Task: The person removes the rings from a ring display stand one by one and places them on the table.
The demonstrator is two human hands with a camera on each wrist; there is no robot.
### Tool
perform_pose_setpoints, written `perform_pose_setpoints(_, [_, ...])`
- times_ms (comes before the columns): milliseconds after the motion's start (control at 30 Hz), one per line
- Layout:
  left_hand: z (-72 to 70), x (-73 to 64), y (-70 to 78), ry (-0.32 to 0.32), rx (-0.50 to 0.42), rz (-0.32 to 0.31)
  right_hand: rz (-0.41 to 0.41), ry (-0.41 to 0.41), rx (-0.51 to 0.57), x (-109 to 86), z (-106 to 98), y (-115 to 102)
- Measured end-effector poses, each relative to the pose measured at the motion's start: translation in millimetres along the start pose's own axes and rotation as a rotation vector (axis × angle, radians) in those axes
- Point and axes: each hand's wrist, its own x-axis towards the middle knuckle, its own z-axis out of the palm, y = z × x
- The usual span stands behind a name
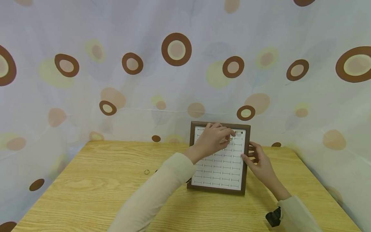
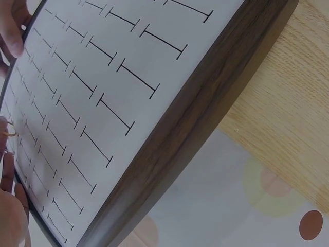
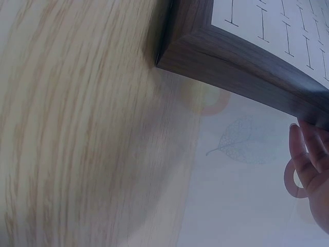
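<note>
A brown-framed display board (image 1: 217,166), with rows of I-shaped slits on its white panel, leans upright on the table. My left hand (image 1: 211,141) reaches across its upper part and pinches a gold-coloured ring (image 2: 9,134) between thumb and finger, close to the panel. At the right side of the frame, my right hand (image 1: 261,165) holds the edge, thumb in front and fingers behind. In the right wrist view, fingers (image 3: 307,159) touch the frame's side. A small light-coloured piece (image 1: 239,133) sits in the top right slit; its kind is too small to tell.
A thin ring (image 1: 147,172) lies on the wooden table (image 1: 95,187), left of the board. Beside it a small dark thing (image 1: 156,170) is mostly covered by the left sleeve. A patterned curtain (image 1: 174,83) hangs behind the table.
</note>
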Motion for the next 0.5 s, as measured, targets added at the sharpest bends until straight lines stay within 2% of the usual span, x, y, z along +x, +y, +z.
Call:
perform_pose_setpoints(300, [-1.9, 0.2, -2.4, -0.018, -0.037, 0.022, 0.007, 0.002, 0.000, 1.2, 6, 31])
perform_pose_setpoints(400, [-2.6, 0.5, -3.4, -0.022, -0.033, 0.028, 0.007, 0.000, -0.003, 1.8, 5, 29])
perform_pose_setpoints(500, [-4.2, 1.1, -3.9, -0.033, -0.041, 0.025, -0.001, -0.001, -0.002, 1.5, 3, 16])
